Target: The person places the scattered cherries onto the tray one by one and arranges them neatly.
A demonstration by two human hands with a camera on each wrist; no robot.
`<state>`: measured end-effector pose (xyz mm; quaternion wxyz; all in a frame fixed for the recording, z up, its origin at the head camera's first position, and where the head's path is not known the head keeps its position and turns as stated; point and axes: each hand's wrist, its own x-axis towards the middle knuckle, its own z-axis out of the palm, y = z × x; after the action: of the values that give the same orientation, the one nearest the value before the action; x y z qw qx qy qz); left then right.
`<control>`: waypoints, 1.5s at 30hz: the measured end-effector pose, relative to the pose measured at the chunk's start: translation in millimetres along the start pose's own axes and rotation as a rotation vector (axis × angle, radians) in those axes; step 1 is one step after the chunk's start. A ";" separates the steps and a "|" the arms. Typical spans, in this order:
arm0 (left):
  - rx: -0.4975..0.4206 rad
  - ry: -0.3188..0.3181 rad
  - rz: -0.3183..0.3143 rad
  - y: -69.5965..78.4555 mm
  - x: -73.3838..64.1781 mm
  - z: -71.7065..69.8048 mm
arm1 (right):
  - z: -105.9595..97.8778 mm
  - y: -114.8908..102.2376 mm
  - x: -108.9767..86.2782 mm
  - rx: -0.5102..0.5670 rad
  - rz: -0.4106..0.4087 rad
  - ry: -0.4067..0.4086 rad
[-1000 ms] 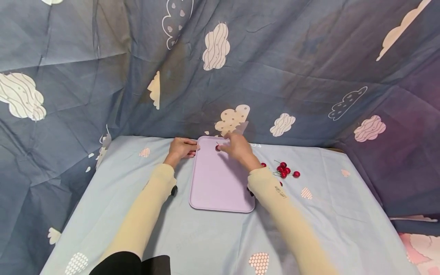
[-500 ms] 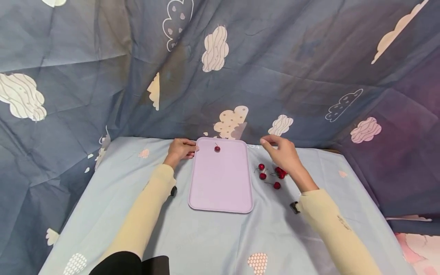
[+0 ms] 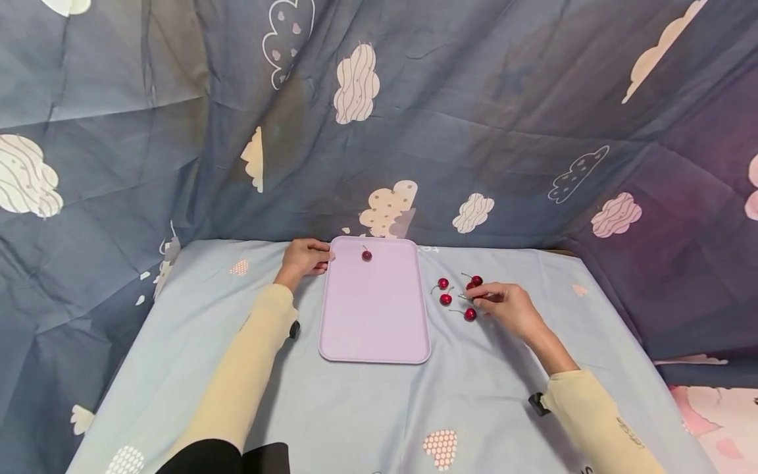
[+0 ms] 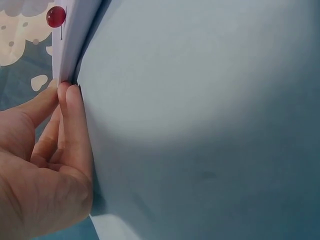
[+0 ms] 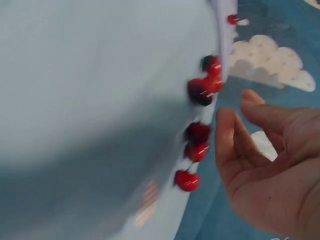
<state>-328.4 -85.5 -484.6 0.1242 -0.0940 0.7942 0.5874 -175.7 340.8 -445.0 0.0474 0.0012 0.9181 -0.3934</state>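
Pinching the left edge of a lilac tray [image 3: 375, 309] near its far corner, my left hand [image 3: 304, 258] sets its thumb over the rim and its fingers against the outer side. A single stemmed cherry [image 3: 366, 255] rests on the tray, close to the far edge. Off the tray's right side, my right hand [image 3: 508, 306] reaches over a small cluster of cherries [image 3: 476, 280], thumb and forefinger slightly bent with a gap between their tips; whether they touch the fruit, I cannot tell. Three more loose cherries [image 3: 445, 299] lie between hand and tray on a pale blue cloth [image 3: 343, 415], before a dark cloud-print backdrop [image 3: 450, 118].
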 end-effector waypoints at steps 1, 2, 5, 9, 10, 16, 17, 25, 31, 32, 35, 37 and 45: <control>-0.002 0.000 0.002 0.1 -0.5 0.0 | 0.1 3.6 -0.9 0.001 0.009 -0.012; -0.005 0.000 0.005 0.1 -0.7 0.2 | 0.3 7.0 -1.6 -0.001 0.010 -0.026; -0.012 0.006 0.001 0.2 -1.6 1.0 | 1.6 14.6 -2.6 0.004 0.031 -0.056; -0.024 0.009 -0.003 -0.5 -1.3 2.1 | 3.5 20.1 -2.9 -0.018 0.041 -0.068; -0.025 0.010 -0.003 -0.7 -1.0 2.3 | 3.9 20.6 -3.1 -0.027 0.036 -0.069; -0.023 0.017 0.001 -1.7 1.0 2.2 | 6.8 21.1 -3.7 -0.083 0.005 -0.062; -0.022 0.016 0.002 -2.1 1.3 1.9 | 7.5 21.1 -3.6 -0.093 0.005 -0.059; -0.018 0.010 0.004 -3.1 2.5 1.7 | 11.7 21.3 -1.4 -0.136 0.022 -0.041; -0.012 0.013 -0.002 -3.7 3.2 1.4 | 11.6 14.2 -0.4 -0.112 -0.008 -0.029; -0.011 0.015 0.000 -3.8 3.6 1.4 | 12.2 11.8 0.3 -0.099 -0.011 -0.026; -0.006 0.022 0.004 -4.0 4.5 1.6 | 16.1 3.0 3.9 -0.068 -0.039 -0.002; -0.002 0.026 0.004 -3.9 4.8 1.8 | 20.3 -3.2 7.5 -0.041 -0.056 0.016; -0.007 0.020 0.003 -3.5 2.2 1.2 | 43.0 -23.8 29.1 0.069 -0.108 0.097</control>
<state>-329.4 -85.4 -488.9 0.1150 -0.0991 0.7934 0.5894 -202.0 292.3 -459.8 -0.0184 -0.0274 0.9041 -0.4261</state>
